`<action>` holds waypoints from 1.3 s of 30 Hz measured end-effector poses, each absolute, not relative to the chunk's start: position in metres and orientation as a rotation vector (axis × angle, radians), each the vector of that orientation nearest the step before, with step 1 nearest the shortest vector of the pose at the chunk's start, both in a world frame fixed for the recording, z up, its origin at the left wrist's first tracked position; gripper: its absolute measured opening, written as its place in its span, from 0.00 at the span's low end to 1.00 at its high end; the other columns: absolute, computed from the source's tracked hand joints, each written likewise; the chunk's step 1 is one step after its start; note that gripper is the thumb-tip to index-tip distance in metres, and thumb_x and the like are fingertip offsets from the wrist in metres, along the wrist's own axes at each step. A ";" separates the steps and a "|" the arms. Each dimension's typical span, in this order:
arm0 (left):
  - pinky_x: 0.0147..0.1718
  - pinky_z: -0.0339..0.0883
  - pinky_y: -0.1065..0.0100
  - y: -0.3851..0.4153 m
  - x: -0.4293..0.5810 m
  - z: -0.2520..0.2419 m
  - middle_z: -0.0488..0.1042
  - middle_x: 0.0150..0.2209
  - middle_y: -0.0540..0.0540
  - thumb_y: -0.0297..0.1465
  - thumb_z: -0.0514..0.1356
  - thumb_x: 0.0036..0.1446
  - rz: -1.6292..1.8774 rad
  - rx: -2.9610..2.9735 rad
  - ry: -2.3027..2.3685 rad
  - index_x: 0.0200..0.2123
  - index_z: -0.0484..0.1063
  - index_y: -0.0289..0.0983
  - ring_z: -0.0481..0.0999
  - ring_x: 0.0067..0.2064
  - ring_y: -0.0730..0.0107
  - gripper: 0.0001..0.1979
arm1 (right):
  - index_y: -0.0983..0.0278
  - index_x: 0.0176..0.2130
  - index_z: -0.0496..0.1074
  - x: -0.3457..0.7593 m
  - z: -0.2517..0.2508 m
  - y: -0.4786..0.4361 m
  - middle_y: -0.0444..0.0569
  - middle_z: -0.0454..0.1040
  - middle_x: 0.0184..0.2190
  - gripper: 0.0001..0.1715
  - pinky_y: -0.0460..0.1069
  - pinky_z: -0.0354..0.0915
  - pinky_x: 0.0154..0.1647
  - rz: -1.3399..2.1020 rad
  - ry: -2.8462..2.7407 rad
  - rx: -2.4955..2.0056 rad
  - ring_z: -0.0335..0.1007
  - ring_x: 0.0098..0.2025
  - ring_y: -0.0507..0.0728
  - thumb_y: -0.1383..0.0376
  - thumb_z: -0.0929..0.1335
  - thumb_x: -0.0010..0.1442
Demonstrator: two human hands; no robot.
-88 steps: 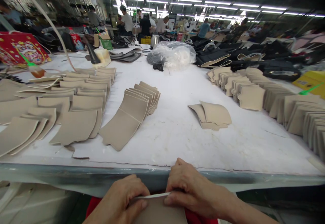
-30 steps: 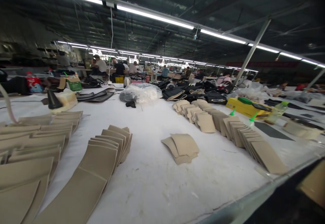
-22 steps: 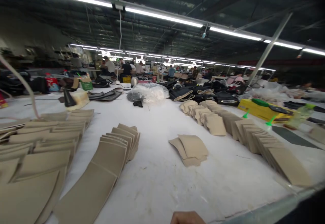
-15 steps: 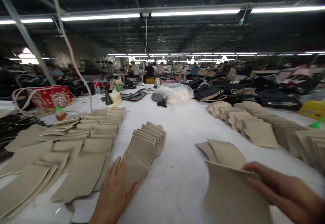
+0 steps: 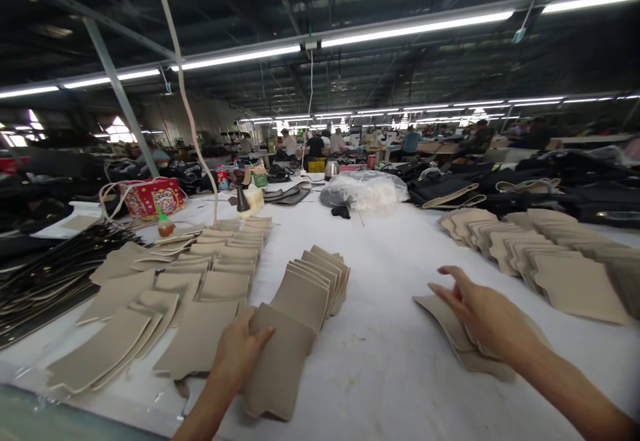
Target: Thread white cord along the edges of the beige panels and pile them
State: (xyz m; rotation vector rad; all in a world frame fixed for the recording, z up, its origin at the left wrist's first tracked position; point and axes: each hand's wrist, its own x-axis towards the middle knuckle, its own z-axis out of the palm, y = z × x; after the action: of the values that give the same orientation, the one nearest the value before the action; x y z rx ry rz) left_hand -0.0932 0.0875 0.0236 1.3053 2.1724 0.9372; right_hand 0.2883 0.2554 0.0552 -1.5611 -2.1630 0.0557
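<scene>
Fingers (image 5: 256, 335) on beige panels (image 5: 277, 374), plastic bag (image 5: 365, 191) beyond

Single head-worn view, looking from person's head height over near edge of white counter (image 5: 380, 361), facing forward and down along its length; wide angle, horizon slightly tilted; left hand (image 5: 237, 351) and right hand (image 5: 487, 321) close at frame bottom; far workers (image 5: 315, 147) and ceiling lights (image 5: 410, 27) distant

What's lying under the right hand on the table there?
The right hand is over a small pile of curved beige panels. Their edges show beside and below it; the hand covers the pile's middle, hiding that part.
</scene>
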 end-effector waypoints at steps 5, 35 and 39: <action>0.40 0.70 0.61 0.060 -0.060 0.020 0.79 0.36 0.42 0.47 0.66 0.47 1.208 0.869 1.393 0.46 0.71 0.33 0.78 0.38 0.56 0.29 | 0.64 0.47 0.70 0.210 0.031 0.170 0.47 0.73 0.34 0.22 0.48 0.61 0.28 1.265 -2.199 -1.034 0.66 0.28 0.54 0.51 0.63 0.62; 0.23 0.46 0.72 0.027 -0.008 0.010 0.60 0.17 0.56 0.33 0.61 0.41 0.679 0.945 1.307 0.21 0.71 0.32 0.54 0.22 0.77 0.08 | 0.62 0.36 0.69 0.187 -0.001 0.071 0.45 0.71 0.35 0.10 0.52 0.54 0.38 0.460 -2.717 -0.578 0.65 0.36 0.57 0.73 0.71 0.55; 0.23 0.41 0.71 0.023 -0.004 0.006 0.58 0.17 0.56 0.32 0.60 0.43 0.687 0.986 1.326 0.22 0.71 0.32 0.50 0.23 0.77 0.08 | 0.62 0.30 0.66 0.186 -0.006 0.068 0.43 0.68 0.29 0.11 0.52 0.50 0.34 0.258 -2.670 -0.457 0.62 0.32 0.56 0.73 0.72 0.56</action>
State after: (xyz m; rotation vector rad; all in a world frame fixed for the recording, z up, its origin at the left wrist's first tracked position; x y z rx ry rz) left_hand -0.0039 0.0228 0.0058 0.9861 1.3256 0.6866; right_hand 0.1864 0.0683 -0.0056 -0.4567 -2.6704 0.2581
